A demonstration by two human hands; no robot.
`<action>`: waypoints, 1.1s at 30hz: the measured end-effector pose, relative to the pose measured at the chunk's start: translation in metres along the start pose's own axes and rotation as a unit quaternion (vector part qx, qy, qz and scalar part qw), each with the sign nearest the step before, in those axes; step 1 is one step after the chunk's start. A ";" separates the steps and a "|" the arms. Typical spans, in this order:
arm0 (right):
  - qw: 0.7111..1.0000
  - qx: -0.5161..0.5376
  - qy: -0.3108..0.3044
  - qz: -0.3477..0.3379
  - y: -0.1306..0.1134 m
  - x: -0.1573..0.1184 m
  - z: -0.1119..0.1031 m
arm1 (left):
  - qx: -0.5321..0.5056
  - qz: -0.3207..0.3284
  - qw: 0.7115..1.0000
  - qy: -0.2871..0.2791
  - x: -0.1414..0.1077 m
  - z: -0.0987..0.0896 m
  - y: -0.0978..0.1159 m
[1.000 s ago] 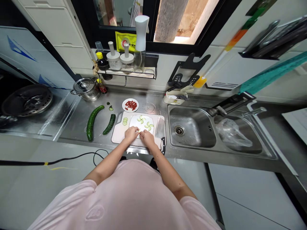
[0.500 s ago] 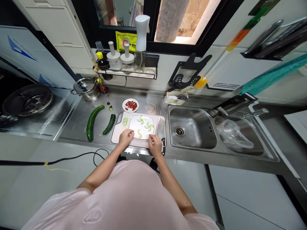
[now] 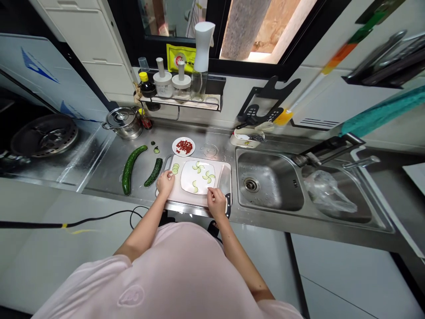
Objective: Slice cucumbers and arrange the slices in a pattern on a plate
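My left hand [image 3: 165, 183] is over the left side of a pale cutting board [image 3: 174, 199]. Its fingers are curled, with the tips beside a small stack of cucumber slices [image 3: 175, 168]; whether one is between them is too small to tell. At the lower right corner of a white square plate [image 3: 188, 177], my right hand [image 3: 217, 203] is closed, thumb and fingertips together by the rim; what they hold is hidden. Thin cucumber pieces [image 3: 209, 177] form two pinwheels and one partial one on the plate. A knife [image 3: 224, 180] lies on the board's right side.
Two cucumbers [image 3: 133, 170] [image 3: 153, 173], one long and one cut short, lie left of the board. Behind it stands a small plate of chopped red pieces [image 3: 183, 146]. A sink [image 3: 269, 179] adjoins on the right, a lidded pot [image 3: 123, 123] stands back left.
My left hand has moved left, from the plate's lower left edge to the stack of cucumber slices. My right hand stays by the plate's corner. The view has shifted slightly.
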State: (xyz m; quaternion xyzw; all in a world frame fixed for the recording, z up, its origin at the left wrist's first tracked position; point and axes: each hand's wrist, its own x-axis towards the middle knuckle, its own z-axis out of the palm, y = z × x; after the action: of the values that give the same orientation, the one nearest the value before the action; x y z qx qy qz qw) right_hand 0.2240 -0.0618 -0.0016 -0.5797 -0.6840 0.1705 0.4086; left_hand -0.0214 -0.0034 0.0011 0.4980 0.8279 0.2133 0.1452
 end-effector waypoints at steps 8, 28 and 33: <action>1.000 0.004 -0.009 0.006 -0.001 0.000 0.001 | 0.050 -0.020 0.998 -0.010 0.012 0.005 0.006; 1.000 0.006 -0.017 0.024 -0.001 0.003 -0.004 | -0.080 -0.028 0.996 0.023 0.014 0.008 0.006; 0.999 0.024 -0.015 0.039 -0.003 0.006 -0.005 | -0.254 -0.047 0.966 -0.003 0.018 0.008 0.009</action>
State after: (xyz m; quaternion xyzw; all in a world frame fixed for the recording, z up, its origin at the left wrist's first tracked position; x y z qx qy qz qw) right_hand 0.2260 -0.0579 0.0053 -0.5933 -0.6625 0.2114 0.4053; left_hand -0.0187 0.0179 -0.0021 0.4063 0.7686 0.4076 0.2792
